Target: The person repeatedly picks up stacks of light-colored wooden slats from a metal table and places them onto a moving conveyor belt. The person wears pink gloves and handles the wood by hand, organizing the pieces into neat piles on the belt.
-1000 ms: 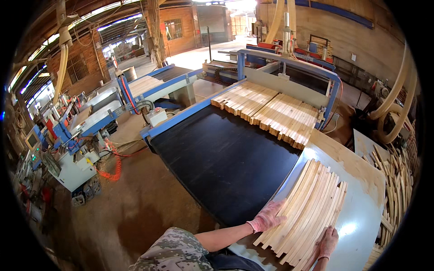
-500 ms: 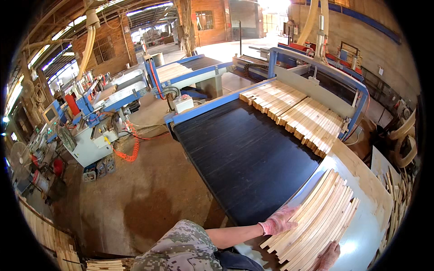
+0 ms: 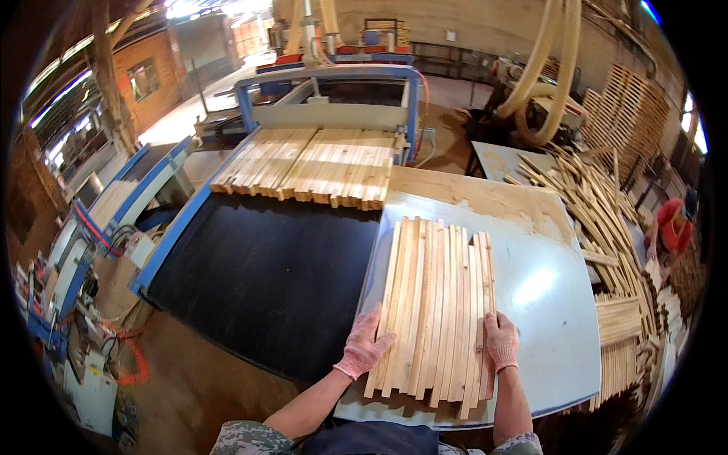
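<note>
A: Start at the fingers. What is each hand doing?
B: Take the row of sticks as the middle of the clock. The left hand, gloved in pink, is at eight o'clock, against the outer edge, its thumb lying over the top and apart from the fingers. The right hand, gloved too, presses the opposite edge at four.
A: Are the fingers clamped?
B: I cannot tell; whether they curl underneath is hidden.
A: And the sticks themselves?
B: Side by side between the hands, over the grey table, their ends uneven. I cannot tell whether they are slightly raised.
A: What is next to that?
B: At nine o'clock, the black belt. At eleven, two batches of wood sit on it, just in front of a blue frame.
A: Further out?
B: Pale hoses hang at one. A heap of loose sticks spreads at two, and beyond it is another person in red. Far off at nine, an orange coiled cord.
</note>
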Available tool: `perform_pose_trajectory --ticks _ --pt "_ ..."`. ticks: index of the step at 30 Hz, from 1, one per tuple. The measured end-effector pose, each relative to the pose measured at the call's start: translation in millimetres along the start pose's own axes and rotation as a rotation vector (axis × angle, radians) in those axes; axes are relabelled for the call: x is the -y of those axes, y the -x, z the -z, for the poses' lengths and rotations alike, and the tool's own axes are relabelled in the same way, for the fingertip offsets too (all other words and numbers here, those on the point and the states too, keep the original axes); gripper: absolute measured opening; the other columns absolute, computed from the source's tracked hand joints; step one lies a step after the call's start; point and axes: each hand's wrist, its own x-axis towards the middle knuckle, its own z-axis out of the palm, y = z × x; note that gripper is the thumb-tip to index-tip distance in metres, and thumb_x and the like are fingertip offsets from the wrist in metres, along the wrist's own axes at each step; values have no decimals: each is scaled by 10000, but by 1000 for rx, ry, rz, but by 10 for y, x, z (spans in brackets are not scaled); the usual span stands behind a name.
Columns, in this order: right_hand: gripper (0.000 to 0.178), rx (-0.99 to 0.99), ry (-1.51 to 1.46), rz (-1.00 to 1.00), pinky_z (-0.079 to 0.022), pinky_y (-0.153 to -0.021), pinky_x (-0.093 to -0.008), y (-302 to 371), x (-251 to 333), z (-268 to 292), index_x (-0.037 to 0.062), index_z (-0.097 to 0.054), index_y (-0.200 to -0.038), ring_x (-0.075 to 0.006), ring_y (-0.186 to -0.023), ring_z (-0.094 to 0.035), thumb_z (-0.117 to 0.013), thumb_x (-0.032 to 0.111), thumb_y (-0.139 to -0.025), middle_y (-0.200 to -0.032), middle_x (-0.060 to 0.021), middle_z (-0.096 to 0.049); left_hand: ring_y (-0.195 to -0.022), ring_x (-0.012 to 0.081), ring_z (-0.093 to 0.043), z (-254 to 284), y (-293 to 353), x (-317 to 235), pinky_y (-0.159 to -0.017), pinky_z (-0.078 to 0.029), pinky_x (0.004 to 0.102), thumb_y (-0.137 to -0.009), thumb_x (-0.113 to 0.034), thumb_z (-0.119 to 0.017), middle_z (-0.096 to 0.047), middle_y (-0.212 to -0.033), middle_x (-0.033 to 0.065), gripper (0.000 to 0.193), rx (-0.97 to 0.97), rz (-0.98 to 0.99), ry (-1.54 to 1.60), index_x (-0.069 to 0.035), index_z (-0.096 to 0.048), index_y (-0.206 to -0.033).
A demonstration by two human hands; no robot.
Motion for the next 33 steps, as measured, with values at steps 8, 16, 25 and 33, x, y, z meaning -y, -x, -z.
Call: perform_pose_trajectory --ticks 8,16,25,33 --pt "561 -9 2 -21 -537 -1065 -460 19 -39 -4 64 -737 -1379 -392 -1200 -721 -618 494 -1039 -1259 -218 -776 -1400 446 -524 13 41 -1 -1245 -378 481 -938 -368 -791 -594 -1526 260 908 -8 -18 -9 53 -399 -1641" --pt "589 -13 11 -6 -540 -1050 -466 21 -84 26 72 -726 -1387 -391 -1197 -719 -602 537 -1049 -1253 -207 -778 -1374 420 -543 -12 30 -43 -1204 -428 463 -931 -347 -808 -606 -1472 264 889 -22 -33 5 52 -425 -1628" --pt "608 -10 28 -1 -534 -1063 -473 9 -89 31 72 -722 -1390 -389 -1211 -714 -599 556 -1044 -1264 -208 -774 -1365 429 -546 -26 27 16 -1202 -428 465 -931 -363 -809 -607 -1459 278 905 -8 -1 34 49 -415 -1633" --pt "617 -11 0 -35 -527 -1088 -469 -29 -176 -9 71 -715 -1408 -399 -1246 -700 -599 551 -1038 -1298 -218 -762 -1297 417 -579 -28 32 6 -1175 -445 458 -936 -343 -810 -623 -1396 273 887 -26 -31 43 52 -420 -1629"
